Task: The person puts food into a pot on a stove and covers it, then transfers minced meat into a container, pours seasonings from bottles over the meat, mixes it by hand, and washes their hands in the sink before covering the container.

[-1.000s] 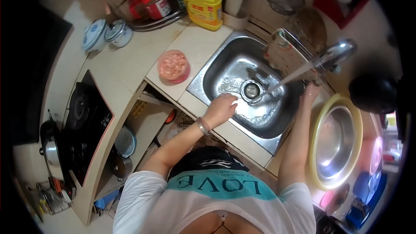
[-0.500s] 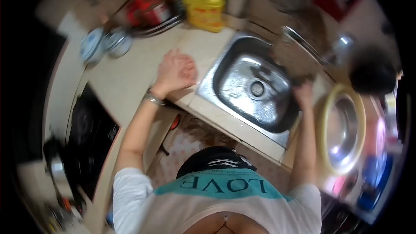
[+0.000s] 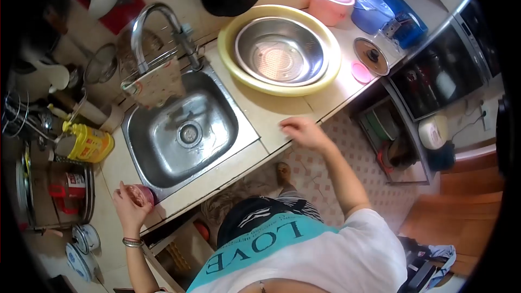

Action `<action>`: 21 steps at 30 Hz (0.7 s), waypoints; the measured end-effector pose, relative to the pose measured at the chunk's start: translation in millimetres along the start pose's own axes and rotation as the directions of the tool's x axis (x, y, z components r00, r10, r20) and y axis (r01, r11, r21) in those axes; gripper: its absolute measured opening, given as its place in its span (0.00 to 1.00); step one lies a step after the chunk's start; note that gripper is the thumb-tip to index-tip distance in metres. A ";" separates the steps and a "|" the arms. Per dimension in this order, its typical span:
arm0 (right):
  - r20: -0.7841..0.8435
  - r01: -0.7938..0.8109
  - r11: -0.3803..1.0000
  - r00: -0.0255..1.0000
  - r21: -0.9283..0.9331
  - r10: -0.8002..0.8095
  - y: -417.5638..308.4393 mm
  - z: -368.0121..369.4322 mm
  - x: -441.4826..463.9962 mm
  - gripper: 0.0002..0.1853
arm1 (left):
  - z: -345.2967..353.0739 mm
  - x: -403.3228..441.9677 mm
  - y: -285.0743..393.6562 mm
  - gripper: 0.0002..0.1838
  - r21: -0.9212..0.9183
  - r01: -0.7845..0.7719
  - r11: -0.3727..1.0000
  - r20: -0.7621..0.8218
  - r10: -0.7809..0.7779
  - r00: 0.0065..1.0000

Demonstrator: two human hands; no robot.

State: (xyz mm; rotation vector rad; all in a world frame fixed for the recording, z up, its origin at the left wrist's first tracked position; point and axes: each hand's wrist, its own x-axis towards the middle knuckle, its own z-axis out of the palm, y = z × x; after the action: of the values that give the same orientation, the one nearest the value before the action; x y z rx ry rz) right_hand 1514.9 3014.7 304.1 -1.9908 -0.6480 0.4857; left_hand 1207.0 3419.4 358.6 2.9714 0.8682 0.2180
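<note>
My left hand (image 3: 130,204) is closed around a small pink container (image 3: 144,195) on the counter, at the near left corner of the sink (image 3: 233,89). Part of the container is hidden by my fingers. A steel bracelet shows on the left wrist. Loosely curled, my right hand (image 3: 305,132) hovers by the counter's front edge, right of the sink, with nothing visible in it. A patterned cloth (image 3: 157,82) hangs beneath the tap (image 3: 187,46). Wet patches shine on the steel of the sink.
A steel basin (image 3: 242,49) sits inside a yellow tub (image 3: 225,57) right of the sink. Beyond are a pink lidded bucket (image 3: 330,4), a blue tub (image 3: 372,13) and a glass lid (image 3: 371,57). A yellow bag (image 3: 89,144) and blue-and-white lidded pots (image 3: 78,260) stand left.
My view has swung right, bringing the yellow tub and cabinet into clear sight. My right hand has left the sink's right side for the counter edge. The pink container now shows in my left hand.
</note>
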 end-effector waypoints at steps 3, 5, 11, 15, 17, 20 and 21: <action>-0.406 -0.127 0.989 0.910 -0.078 0.085 55.8 -88.7 -5.6 0.14 | -16.5 5.9 60.9 0.42 -0.067 -0.114 0.991 -0.011 0.114 0.993; -0.578 -0.298 0.927 0.807 -0.230 0.116 102.8 -154.2 5.0 0.19 | -24.3 8.3 114.9 0.45 -0.089 -0.234 0.968 0.000 0.235 0.972; -0.540 -0.451 0.683 0.836 -0.574 0.097 169.1 -279.4 54.4 0.48 | -22.0 20.0 320.9 0.45 -0.341 -0.422 0.840 0.088 0.476 0.875; -0.429 -0.419 0.617 0.892 -0.666 0.142 152.9 -278.9 55.4 0.48 | -6.5 42.7 444.9 0.50 -0.471 -0.536 0.701 0.119 0.653 0.748; -0.401 -0.387 0.596 0.909 -0.704 0.116 152.1 -276.5 57.0 0.48 | 5.6 57.0 496.7 0.48 -0.521 -0.596 0.610 0.025 0.710 0.704; -0.435 -0.396 0.638 0.894 -0.660 0.105 161.5 -276.9 64.4 0.47 | 21.9 78.1 559.1 0.48 -0.487 -0.643 0.591 -0.008 0.734 0.680; -0.443 -0.411 0.640 0.888 -0.650 0.120 161.9 -277.3 68.0 0.47 | 29.2 86.2 574.2 0.48 -0.477 -0.647 0.595 0.003 0.737 0.676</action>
State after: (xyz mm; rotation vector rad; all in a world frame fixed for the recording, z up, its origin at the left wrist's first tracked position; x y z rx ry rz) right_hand 1767.0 2805.3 286.3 -2.8901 -0.3080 -0.0193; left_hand 1589.1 2982.0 384.0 2.6408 -0.3917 0.1004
